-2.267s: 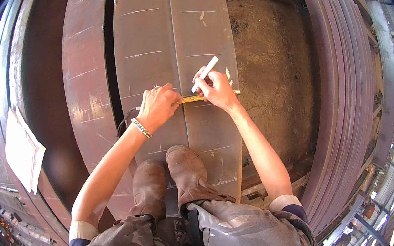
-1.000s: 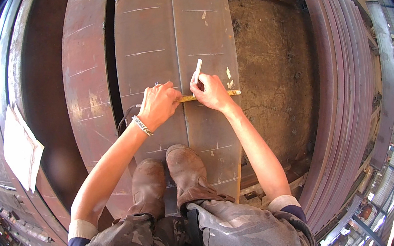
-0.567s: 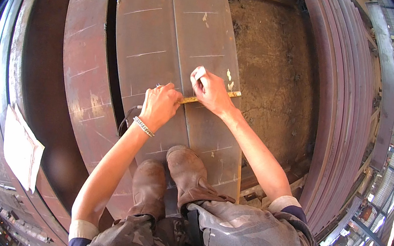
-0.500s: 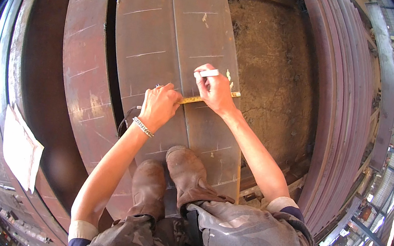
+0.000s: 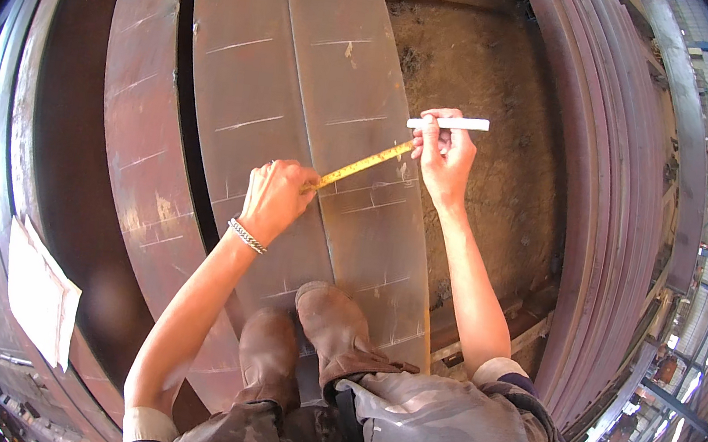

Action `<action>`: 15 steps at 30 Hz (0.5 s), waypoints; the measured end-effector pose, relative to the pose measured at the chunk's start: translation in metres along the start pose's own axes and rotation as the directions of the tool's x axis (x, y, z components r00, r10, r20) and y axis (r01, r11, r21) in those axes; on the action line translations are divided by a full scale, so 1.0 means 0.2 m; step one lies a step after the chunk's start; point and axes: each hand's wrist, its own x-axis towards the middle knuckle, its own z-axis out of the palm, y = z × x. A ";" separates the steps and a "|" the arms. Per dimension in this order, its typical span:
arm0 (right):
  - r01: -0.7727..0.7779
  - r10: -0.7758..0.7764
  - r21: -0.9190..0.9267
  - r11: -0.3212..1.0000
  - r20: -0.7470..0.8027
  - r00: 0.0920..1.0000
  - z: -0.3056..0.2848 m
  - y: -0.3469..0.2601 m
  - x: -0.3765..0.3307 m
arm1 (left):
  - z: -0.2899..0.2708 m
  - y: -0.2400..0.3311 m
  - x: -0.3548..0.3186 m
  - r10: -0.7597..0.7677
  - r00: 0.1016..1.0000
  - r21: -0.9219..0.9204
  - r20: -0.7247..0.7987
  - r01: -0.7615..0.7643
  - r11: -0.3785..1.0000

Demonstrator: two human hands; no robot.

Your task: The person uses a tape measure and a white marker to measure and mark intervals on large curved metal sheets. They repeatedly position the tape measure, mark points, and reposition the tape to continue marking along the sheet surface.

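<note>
Locate the yellow measuring tape [image 5: 367, 164] directly between the fingers of the left hand [image 5: 277, 198] and those of the right hand [image 5: 448, 162]. Read the long axis as a straight diagonal, rising from the left fingers forward and to the right, up to the right fingers. Treat both hands as near, one at each visible end. Note left fingers closed on the tape, and right fingers closed on a white marker [image 5: 463, 124], aligned crosswise with the longer part projecting rightward; cannot tell whether also pinching the tape or only touching. Note a long seam [image 5: 297, 24] in the brown metal plates [image 5: 246, 89], close to the left fingers and running away from the body. Find a pale line [image 5: 356, 120] forward of the tape, left of the right fingers, and another pale mark [image 5: 375, 204] on the body side, right of the left fingers. Find the brown boots [image 5: 330, 311] behind the left fingers, nearer the body, and the white papers [image 5: 40, 293] well apart to the left.
</note>
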 end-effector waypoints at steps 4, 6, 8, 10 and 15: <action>0.011 -0.009 0.038 0.999 -0.060 0.998 -0.07 0.01 0.04 | -0.04 -0.07 0.14 0.065 0.998 0.076 -0.027 -0.063 0.995; -0.006 0.008 0.028 1.000 -0.073 0.997 -0.09 0.02 0.04 | -0.05 -0.09 0.20 0.071 0.997 0.163 -0.004 -0.070 0.984; -0.033 0.034 0.016 0.999 -0.079 0.996 -0.11 0.03 0.03 | -0.08 -0.11 0.25 0.091 0.996 0.233 0.013 -0.092 0.968; -0.055 0.055 0.002 0.998 -0.072 0.996 -0.11 0.03 0.02 | -0.11 -0.14 0.29 0.112 0.994 0.249 0.011 -0.112 0.962; -0.079 0.078 -0.015 0.997 -0.053 0.996 -0.10 0.04 0.02 | -0.16 -0.18 0.35 0.117 0.993 0.243 0.015 -0.117 0.963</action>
